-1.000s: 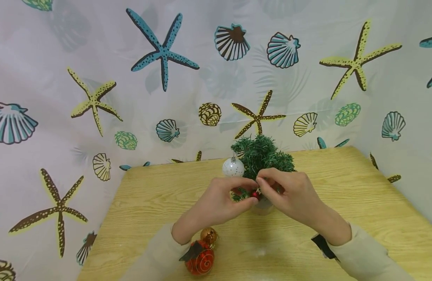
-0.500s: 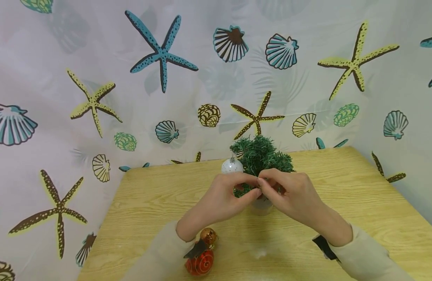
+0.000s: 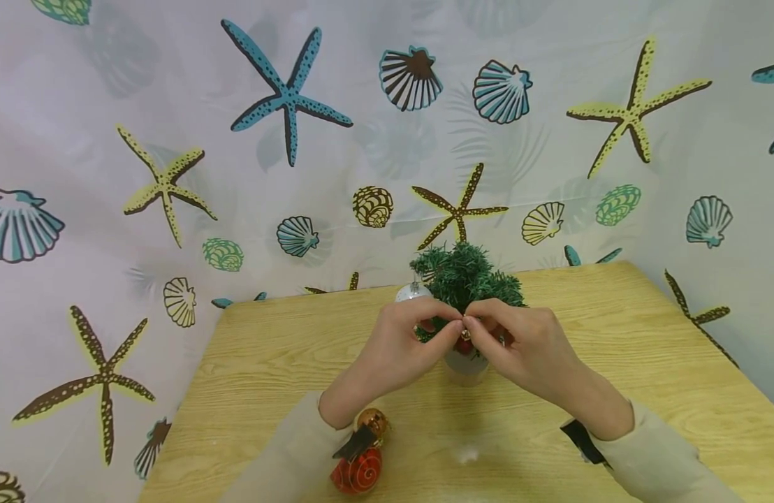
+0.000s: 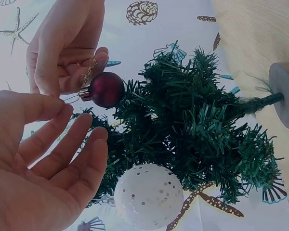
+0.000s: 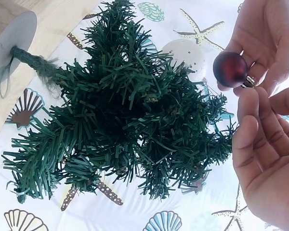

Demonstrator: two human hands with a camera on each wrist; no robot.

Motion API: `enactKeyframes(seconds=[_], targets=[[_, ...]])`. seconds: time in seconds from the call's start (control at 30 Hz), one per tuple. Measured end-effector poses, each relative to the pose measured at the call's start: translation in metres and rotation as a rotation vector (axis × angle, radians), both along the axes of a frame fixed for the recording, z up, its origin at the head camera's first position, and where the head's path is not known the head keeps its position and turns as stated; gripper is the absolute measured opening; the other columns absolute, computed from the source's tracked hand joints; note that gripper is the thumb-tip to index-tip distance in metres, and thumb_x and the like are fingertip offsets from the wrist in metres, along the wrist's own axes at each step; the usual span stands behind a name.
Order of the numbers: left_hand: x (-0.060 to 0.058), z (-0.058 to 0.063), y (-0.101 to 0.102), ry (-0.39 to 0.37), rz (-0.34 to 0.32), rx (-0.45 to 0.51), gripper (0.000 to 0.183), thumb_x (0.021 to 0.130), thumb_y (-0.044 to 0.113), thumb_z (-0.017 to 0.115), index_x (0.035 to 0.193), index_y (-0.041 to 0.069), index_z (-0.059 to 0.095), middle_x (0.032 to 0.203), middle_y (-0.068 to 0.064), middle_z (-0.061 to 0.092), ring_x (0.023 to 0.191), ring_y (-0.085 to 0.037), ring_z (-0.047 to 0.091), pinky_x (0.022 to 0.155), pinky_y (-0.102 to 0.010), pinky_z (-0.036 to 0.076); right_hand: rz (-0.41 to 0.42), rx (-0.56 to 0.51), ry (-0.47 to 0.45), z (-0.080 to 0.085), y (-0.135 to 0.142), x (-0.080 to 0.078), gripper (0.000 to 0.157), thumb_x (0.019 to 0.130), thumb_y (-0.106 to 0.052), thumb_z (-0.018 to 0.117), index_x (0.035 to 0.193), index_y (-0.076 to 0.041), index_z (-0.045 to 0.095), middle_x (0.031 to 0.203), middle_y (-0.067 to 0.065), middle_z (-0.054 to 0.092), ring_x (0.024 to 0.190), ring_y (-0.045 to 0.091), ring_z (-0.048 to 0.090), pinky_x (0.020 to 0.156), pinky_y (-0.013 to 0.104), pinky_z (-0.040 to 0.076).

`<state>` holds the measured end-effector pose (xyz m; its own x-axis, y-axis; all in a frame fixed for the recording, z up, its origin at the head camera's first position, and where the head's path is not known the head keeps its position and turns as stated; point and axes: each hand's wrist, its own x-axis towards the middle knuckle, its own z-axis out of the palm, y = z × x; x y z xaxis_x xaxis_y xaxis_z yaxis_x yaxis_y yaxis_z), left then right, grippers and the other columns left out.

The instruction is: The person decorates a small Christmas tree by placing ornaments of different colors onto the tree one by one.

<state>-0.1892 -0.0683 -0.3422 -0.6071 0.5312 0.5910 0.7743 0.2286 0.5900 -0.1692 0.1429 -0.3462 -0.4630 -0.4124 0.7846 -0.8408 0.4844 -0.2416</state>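
Note:
In front of the small green artificial Christmas tree (image 3: 465, 272), both hands meet at a small dark red Christmas ball (image 4: 107, 90) with a gold cap. My left hand (image 3: 399, 346) pinches its thin wire loop between thumb and index finger, the other fingers loosely bent. From the other side, my right hand (image 3: 531, 349) pinches at the same loop with thumb and index fingertip. A gold glittery cord (image 4: 89, 72) runs by the cap near the right hand's fingers. The ball hangs close beside the tree's needles. A white ball with silver dots (image 4: 148, 196) hangs on the tree's left side.
The tree stands in a pale round base (image 3: 465, 369) on the wooden table (image 3: 286, 342). Near the left forearm lie an orange-gold ball (image 3: 372, 423) and a larger red ball with a swirl (image 3: 360, 471). A shell-and-starfish curtain (image 3: 337, 168) hangs behind the table.
Both hands stay by the ball's loop. The left hand has risen slightly and its fingertips have closed in towards the right hand's. The small red ball shows lower between them.

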Motion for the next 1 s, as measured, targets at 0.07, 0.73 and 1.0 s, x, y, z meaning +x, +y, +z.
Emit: enactKeyframes(seconds=[0.07,0.73,1.0], targets=[[-0.001,0.000,0.001,0.014,0.001,0.003,0.013,0.098,0.018,0.064,0.102,0.013,0.075,0.097,0.002,0.073,0.086,-0.004,0.065,0.076,-0.027,0.056,-0.012,0.005,-0.008,0.000,0.001,0.001,0.012,0.100,-0.019,0.060,0.100,-0.012,0.069,0.070,-0.010,0.061,0.051,-0.002,0.044,0.050,0.013,0.038],[-0.009,0.000,0.009,0.067,0.045,0.039,0.013,0.098,0.018,0.064,0.097,0.012,0.075,0.095,0.002,0.073,0.084,-0.004,0.064,0.071,-0.028,0.054,-0.030,-0.041,0.004,0.000,0.011,-0.003,0.010,0.099,-0.013,0.058,0.101,-0.008,0.067,0.067,-0.010,0.059,0.051,-0.002,0.043,0.049,0.012,0.037],[-0.013,0.005,0.013,0.052,0.057,0.058,0.014,0.098,0.018,0.064,0.098,0.011,0.075,0.090,0.002,0.072,0.077,-0.002,0.062,0.062,-0.026,0.053,-0.043,-0.062,0.002,0.001,0.012,-0.007,0.011,0.091,-0.002,0.061,0.099,-0.006,0.066,0.065,-0.009,0.060,0.050,-0.004,0.046,0.048,0.013,0.039]])
